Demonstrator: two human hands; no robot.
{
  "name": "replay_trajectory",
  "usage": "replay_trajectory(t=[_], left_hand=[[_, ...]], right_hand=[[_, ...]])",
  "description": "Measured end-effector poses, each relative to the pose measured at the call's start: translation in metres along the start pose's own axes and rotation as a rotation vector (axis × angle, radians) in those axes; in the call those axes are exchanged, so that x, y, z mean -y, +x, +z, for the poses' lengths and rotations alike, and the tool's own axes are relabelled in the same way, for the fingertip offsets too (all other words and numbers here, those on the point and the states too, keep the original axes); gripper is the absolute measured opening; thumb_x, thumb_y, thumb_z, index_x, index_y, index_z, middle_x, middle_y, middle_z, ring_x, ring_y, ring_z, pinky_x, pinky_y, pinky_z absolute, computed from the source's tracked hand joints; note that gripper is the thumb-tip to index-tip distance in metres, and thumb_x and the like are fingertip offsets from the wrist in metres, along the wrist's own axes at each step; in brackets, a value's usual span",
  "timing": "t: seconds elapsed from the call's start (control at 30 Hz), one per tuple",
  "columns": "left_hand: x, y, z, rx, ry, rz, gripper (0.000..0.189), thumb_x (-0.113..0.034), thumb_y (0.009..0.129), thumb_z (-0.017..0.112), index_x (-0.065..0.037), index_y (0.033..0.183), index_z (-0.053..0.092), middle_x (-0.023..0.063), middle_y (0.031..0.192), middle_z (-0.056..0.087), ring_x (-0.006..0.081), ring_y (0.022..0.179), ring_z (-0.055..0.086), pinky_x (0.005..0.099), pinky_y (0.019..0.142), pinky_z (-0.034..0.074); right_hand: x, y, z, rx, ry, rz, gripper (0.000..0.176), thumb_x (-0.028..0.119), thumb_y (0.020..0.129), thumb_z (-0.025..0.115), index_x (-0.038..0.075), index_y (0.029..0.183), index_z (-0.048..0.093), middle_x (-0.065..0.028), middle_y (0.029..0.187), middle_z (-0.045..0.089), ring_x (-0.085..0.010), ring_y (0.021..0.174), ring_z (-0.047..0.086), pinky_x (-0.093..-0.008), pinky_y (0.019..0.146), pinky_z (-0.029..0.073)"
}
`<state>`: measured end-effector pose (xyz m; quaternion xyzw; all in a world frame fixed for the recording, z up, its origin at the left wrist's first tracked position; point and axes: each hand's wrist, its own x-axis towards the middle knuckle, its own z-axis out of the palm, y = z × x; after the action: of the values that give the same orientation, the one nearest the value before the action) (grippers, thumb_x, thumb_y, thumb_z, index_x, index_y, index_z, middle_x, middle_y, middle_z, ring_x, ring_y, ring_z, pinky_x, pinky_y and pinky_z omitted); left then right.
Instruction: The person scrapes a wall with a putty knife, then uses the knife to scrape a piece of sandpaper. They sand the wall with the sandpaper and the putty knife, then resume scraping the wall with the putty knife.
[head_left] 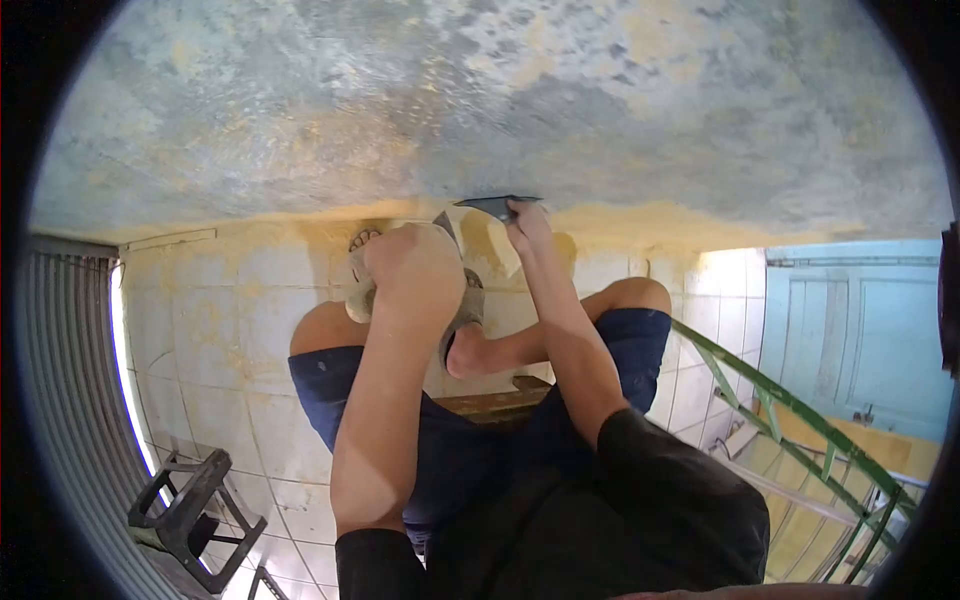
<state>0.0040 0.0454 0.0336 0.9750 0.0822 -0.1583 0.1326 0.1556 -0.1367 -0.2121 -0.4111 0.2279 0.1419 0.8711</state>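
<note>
My right hand [530, 222] is closed on a dark flat-bladed scraper [495, 206], its blade against the lower part of the grey, yellow-patched wall [520, 120]. Just left of it, my left hand [415, 258] is low near the foot of the wall, seen from the back with its fingers mostly hidden. A grey, tapered blade like a putty knife's [447, 226] sticks out beside that hand; its handle is out of sight. Wet-looking yellowish smears mark the tiled floor [210, 330] below the wall.
My feet and bent knees are close under both arms, above a low wooden seat [490, 402]. A black step stool [190, 515] stands lower left, near a corrugated shutter [85, 340]. At right are a green metal frame [800, 410] and a light blue door [850, 330].
</note>
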Motion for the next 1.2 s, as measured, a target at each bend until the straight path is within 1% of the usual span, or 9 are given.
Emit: replay_trajectory(t=[0.23,0.33,0.53,0.63,0.7,0.77,0.83,0.93,1.2], left_hand=[[0.001,0.001,0.019,-0.106,-0.002,0.001,0.016,-0.014,0.081,0.063,-0.006,0.084,0.077,0.0186,0.089,0.075,0.0322,0.087,0.075,0.0423,0.077,0.058],[0.0,0.004,0.007,-0.027,0.034,-0.026,0.018,-0.015,0.083,0.063,-0.007,0.089,0.078,0.0173,0.095,0.076,0.0306,0.09,0.075,0.0412,0.079,0.058],[-0.01,0.005,0.009,0.056,0.029,-0.04,0.021,-0.016,0.086,0.062,-0.009,0.096,0.079,0.0157,0.101,0.077,0.0303,0.097,0.075,0.041,0.082,0.058],[-0.003,0.006,0.007,0.05,0.038,-0.062,0.021,-0.016,0.086,0.062,-0.009,0.096,0.079,0.015,0.102,0.077,0.0298,0.098,0.075,0.0406,0.082,0.058],[-0.005,0.003,0.011,0.083,0.039,-0.051,0.021,-0.017,0.086,0.062,-0.009,0.096,0.079,0.0144,0.103,0.077,0.0294,0.098,0.075,0.0404,0.082,0.058],[-0.002,0.01,0.012,0.031,0.081,-0.023,0.022,-0.017,0.085,0.062,-0.01,0.097,0.079,0.0129,0.103,0.077,0.0289,0.098,0.075,0.0398,0.083,0.058],[0.004,0.021,0.014,0.061,0.1,-0.024,0.022,-0.017,0.085,0.062,-0.01,0.098,0.079,0.0128,0.104,0.077,0.0293,0.099,0.075,0.0397,0.083,0.058],[0.01,0.02,0.008,0.063,0.097,-0.019,0.023,-0.017,0.085,0.062,-0.01,0.099,0.079,0.0137,0.105,0.077,0.0303,0.101,0.074,0.0395,0.084,0.058],[0.004,0.017,0.005,0.159,0.161,-0.091,0.024,-0.013,0.087,0.062,-0.01,0.105,0.078,0.0119,0.107,0.077,0.0284,0.103,0.074,0.04,0.083,0.057]], right_hand=[[-0.016,0.061,-0.052,-0.04,-0.019,0.194,0.042,-0.012,0.093,0.043,-0.002,0.132,0.053,-0.018,0.133,0.057,-0.033,0.117,0.059,-0.0471,0.101,0.052],[0.0,0.009,-0.01,-0.002,0.036,-0.057,0.037,-0.011,0.093,0.044,-0.003,0.127,0.056,-0.0167,0.127,0.06,-0.032,0.111,0.059,-0.0445,0.098,0.052],[-0.027,0.063,-0.036,-0.129,-0.123,0.208,0.039,-0.01,0.092,0.045,-0.002,0.129,0.055,-0.0172,0.132,0.059,-0.0325,0.117,0.059,-0.0452,0.095,0.053],[-0.013,0.006,-0.002,0.04,0.05,0.001,0.026,-0.003,0.091,0.053,0.002,0.113,0.067,-0.0154,0.114,0.068,-0.0284,0.108,0.064,-0.0425,0.087,0.055],[-0.042,0.061,-0.051,0.051,-0.338,0.039,0.021,-0.002,0.09,0.055,0.001,0.107,0.068,-0.0148,0.107,0.068,-0.0274,0.102,0.065,-0.042,0.084,0.054],[-0.066,0.131,-0.149,0.41,-1.371,-0.267,0.017,-0.001,0.09,0.058,0.001,0.101,0.069,-0.0143,0.1,0.069,-0.0264,0.096,0.066,-0.0416,0.08,0.054],[-0.056,0.103,-0.157,0.52,-1.04,0.055,0.019,-0.008,0.091,0.055,-0.004,0.106,0.066,-0.014,0.102,0.065,-0.0275,0.093,0.063,-0.0436,0.077,0.053],[0.012,0.022,-0.125,0.173,-1.004,0.335,0.016,-0.009,0.085,0.057,-0.005,0.098,0.065,-0.0123,0.091,0.064,-0.0259,0.075,0.064,-0.0429,0.065,0.052],[0.119,-0.107,-0.077,0.226,-0.773,0.251,0.025,-0.008,0.087,0.057,-0.005,0.111,0.064,-0.0134,0.102,0.069,-0.0256,0.089,0.071,-0.041,0.081,0.059]])
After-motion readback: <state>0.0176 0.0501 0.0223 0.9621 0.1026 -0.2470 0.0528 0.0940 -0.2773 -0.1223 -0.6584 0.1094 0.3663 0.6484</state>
